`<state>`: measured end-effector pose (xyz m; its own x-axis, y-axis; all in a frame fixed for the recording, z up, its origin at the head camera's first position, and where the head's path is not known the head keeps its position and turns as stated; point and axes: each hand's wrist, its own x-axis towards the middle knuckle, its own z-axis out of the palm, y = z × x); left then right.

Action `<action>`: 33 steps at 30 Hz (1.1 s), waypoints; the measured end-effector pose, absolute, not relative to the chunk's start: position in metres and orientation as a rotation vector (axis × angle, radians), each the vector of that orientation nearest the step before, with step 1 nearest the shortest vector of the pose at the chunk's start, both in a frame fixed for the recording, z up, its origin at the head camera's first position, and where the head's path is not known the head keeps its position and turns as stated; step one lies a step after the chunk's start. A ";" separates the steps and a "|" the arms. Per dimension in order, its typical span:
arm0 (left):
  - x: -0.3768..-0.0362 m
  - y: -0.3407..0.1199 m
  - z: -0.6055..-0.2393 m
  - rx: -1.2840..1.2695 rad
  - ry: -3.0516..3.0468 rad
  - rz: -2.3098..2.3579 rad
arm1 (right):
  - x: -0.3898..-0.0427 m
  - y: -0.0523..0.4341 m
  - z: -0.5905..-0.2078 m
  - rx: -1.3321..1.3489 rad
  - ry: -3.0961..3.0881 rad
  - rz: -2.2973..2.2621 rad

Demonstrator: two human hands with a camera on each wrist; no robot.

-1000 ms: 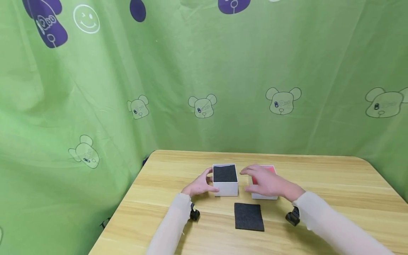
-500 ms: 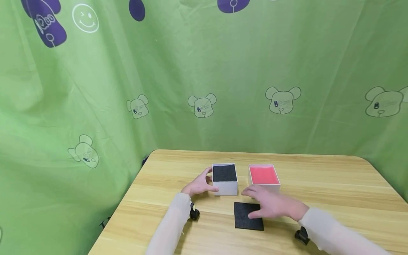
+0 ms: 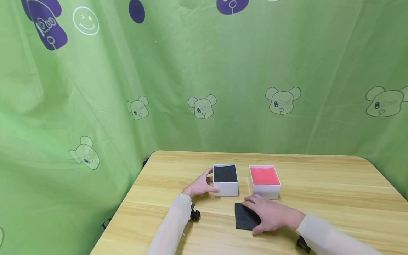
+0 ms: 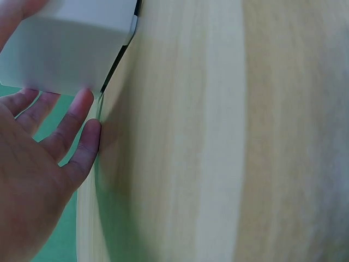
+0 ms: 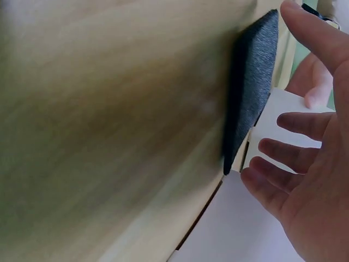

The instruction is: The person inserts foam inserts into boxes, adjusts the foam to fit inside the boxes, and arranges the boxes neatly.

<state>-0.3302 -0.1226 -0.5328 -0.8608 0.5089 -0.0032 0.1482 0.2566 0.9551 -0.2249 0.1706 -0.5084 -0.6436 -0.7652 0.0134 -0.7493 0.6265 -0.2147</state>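
My left hand [image 3: 199,184] holds a white box [image 3: 226,190] from its left side, thumb on the front wall and fingers along the far left. Inside that box a black foam square [image 3: 225,174] sits just below the rim. In the left wrist view the fingertips press the box's wall [image 4: 65,60]. A loose black foam pad [image 3: 244,217] lies on the table in front of the boxes. Over its right part spreads my right hand [image 3: 271,214], hiding that edge. The right wrist view shows the fingers apart and slightly bent beside the pad [image 5: 257,76], with nothing between them.
Right of the held box stands a second white box [image 3: 267,191], lined with a pink pad [image 3: 264,176]; a narrow gap parts the two. Both boxes rest on a wood-grain table [image 3: 334,191]. A green curtain [image 3: 239,71] hangs behind the table's far edge.
My right hand has come back from the right-hand box towards me and down over the loose black foam pad, uncovering the pink pad. The left hand and its box stay put.
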 end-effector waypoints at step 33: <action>-0.325 -0.124 -0.522 0.613 2.189 1.650 | -0.227 0.168 -0.513 -1.260 2.754 -0.276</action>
